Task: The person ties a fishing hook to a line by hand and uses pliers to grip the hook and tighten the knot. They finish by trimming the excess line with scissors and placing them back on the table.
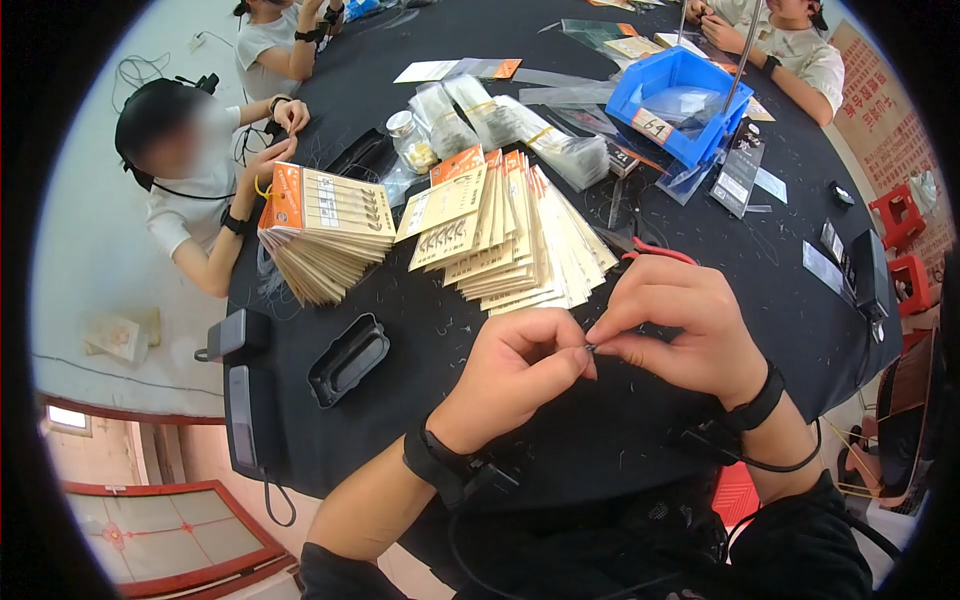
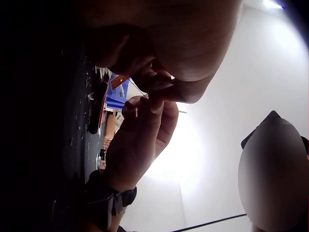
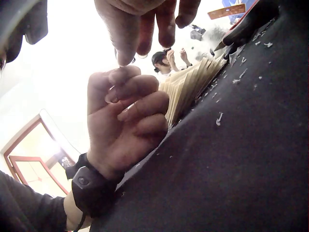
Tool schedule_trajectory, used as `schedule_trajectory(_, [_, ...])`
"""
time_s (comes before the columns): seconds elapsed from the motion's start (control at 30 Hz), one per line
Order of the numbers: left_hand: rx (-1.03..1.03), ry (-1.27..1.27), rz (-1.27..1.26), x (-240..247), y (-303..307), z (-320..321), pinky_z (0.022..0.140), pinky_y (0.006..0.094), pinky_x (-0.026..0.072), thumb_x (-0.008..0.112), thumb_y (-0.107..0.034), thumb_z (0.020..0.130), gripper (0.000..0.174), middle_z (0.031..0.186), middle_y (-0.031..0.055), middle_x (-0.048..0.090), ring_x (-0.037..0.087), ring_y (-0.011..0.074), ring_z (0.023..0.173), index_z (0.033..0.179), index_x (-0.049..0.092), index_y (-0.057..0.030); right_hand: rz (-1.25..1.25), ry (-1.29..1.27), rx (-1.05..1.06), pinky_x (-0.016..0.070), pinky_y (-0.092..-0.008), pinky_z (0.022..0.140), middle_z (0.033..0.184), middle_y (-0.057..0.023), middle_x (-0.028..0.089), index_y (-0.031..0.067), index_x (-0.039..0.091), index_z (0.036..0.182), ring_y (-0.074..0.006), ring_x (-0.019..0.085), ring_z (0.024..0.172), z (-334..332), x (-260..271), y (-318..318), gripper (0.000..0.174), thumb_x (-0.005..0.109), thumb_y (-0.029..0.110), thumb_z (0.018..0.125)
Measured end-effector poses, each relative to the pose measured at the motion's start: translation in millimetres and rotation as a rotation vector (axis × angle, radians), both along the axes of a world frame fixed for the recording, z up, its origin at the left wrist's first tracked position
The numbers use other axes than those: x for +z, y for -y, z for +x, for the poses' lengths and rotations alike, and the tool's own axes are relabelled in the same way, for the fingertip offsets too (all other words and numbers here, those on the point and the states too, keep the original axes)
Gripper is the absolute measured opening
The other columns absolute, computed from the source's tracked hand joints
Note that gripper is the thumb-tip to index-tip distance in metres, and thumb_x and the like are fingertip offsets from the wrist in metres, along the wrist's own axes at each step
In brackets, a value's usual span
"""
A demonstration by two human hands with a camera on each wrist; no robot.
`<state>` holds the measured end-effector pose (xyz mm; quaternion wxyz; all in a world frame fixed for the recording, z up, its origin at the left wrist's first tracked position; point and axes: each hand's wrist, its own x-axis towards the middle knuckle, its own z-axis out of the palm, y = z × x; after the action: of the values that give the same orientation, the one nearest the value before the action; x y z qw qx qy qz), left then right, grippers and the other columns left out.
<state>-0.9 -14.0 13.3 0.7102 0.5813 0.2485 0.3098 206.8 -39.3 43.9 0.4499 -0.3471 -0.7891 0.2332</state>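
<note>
In the head view my left hand (image 1: 515, 365) and right hand (image 1: 690, 320) meet fingertip to fingertip over the black tablecloth. Both pinch a tiny dark piece (image 1: 590, 348) between thumb and index finger; most of it is hidden, and I cannot tell its kind. The left hand's other fingers curl into the palm, as the right wrist view shows. Just beyond the hands lies a fanned pile of cream cards (image 1: 525, 245) with orange tops, dark hooks showing on some. A second stack of such cards (image 1: 325, 225) stands to its left.
Red-handled scissors (image 1: 655, 250) lie right behind my right hand. A black plastic tray (image 1: 348, 360) sits to the left. Farther back are bundled clear bags (image 1: 560, 145), a lidded jar (image 1: 410, 140) and a blue bin (image 1: 675, 105). Other people sit around the table.
</note>
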Motion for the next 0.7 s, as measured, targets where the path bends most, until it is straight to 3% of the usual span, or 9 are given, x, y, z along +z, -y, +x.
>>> schedule_trajectory(0.33, [0.055, -0.069, 0.035, 1.5, 1.7, 2.9, 0.059, 0.0174, 0.0388, 0.057, -0.003, 0.083, 0.008, 0.074, -0.0025, 0.06, 0.049, 0.0009, 0.067, 0.078, 0.062, -0.0007, 0.048, 0.023, -0.046, 0.0469, -0.0299, 0.06, 0.076, -0.0061, 0.059, 0.0042, 0.066, 0.081, -0.021, 0.06, 0.068, -3.8, -0.3, 1.7, 0.017, 0.073, -0.001, 0.065])
schedule_trajectory(0.7, [0.098, -0.091, 0.052, -0.2, 1.9, 4.8, 0.058, 0.0176, 0.0388, 0.057, -0.002, 0.082, 0.008, 0.072, -0.0022, 0.061, 0.049, 0.0012, 0.065, 0.077, 0.062, 0.0001, 0.117, 0.089, -0.09, 0.0494, -0.0303, 0.066, 0.088, -0.0062, 0.059, 0.0051, 0.062, 0.079, -0.0217, 0.061, 0.077, -7.6, -1.7, 0.0, 0.018, 0.07, -0.002, 0.064])
